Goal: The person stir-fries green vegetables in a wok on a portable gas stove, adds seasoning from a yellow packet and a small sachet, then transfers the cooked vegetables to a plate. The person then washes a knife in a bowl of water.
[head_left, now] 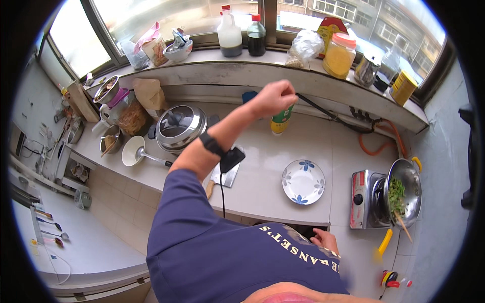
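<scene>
My left hand [275, 98] reaches over the far part of the counter, its fingers closed on the upper end of a green-and-yellow bottle [281, 122]. The hand hides the top of that bottle. On the left wrist is a black strap, with a black box [232, 159] and cable hanging near it. My right hand [326, 239] is low by the counter's front edge, fingers loosely bent and apart, with nothing visible in them. Between the hands lies a white plate [303, 183] with blue and grey flowers. A cleaver [226, 175] lies partly behind my left arm.
At right, a wok [411, 182] with green vegetables and chopsticks sits on a portable gas stove [368, 199]. A lidded steel pot [179, 127], a white bowl [133, 151] and a ladle [151, 158] stand left. Bottles and jars line the windowsill [217, 59]. An orange hose [374, 151] runs along the back.
</scene>
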Tool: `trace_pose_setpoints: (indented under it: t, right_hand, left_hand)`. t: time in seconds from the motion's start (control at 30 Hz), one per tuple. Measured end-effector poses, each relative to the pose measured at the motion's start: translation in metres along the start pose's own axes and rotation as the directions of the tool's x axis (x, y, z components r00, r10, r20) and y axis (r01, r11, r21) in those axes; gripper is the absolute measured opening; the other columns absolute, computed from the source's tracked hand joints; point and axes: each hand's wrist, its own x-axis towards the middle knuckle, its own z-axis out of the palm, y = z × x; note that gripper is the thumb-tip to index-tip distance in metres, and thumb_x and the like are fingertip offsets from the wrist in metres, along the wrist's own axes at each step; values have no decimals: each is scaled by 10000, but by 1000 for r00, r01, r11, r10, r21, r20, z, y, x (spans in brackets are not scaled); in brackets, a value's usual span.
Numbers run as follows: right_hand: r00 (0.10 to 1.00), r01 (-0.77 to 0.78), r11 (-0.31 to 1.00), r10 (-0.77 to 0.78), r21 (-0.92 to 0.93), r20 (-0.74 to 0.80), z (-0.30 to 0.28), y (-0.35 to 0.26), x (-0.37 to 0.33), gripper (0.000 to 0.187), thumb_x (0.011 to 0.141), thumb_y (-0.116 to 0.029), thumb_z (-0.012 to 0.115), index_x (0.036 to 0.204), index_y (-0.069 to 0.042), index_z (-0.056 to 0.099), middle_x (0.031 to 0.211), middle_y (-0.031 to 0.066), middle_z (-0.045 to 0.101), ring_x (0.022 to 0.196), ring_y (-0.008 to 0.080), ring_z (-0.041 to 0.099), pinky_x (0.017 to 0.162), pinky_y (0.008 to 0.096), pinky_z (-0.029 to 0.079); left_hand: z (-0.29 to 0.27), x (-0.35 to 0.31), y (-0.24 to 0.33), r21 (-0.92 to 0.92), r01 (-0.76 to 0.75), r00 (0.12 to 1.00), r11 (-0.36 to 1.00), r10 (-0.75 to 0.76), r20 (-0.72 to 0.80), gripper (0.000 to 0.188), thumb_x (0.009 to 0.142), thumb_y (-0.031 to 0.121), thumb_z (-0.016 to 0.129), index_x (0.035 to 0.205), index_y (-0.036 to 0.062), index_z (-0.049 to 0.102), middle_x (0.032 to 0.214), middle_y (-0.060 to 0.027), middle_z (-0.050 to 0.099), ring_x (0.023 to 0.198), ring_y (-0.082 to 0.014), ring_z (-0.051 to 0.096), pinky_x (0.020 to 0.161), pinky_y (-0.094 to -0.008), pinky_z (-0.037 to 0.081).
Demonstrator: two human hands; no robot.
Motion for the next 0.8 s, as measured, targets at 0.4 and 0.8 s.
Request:
trace_pose_setpoints:
  t: [0.4, 0.8]
  right_hand:
    - [979, -151, 989, 147, -13, -144, -18, 18, -34, 428, 754, -176, 763, 1145, -40, 655, 811, 157, 668, 728, 277, 655, 681, 357, 523]
    - [948, -244, 970, 239, 3, -212, -23, 11, -61, 433, 782, -202, 753, 1159, -20, 640, 868, 170, 674, 753, 275, 663, 703, 345, 521]
  left_hand:
    - [-36, 192, 8, 583, -126, 880, 803, 362, -307, 357, 818, 331, 695, 1000, 25, 678, 948, -158, 697, 895, -295, 660, 828, -371, 515]
    - [14, 280, -33, 476, 91, 931, 875, 95, -352, 421, 798, 337, 648, 1137, 88, 671, 1156, -205, 622, 1179, -321, 522, 1001, -380, 426]
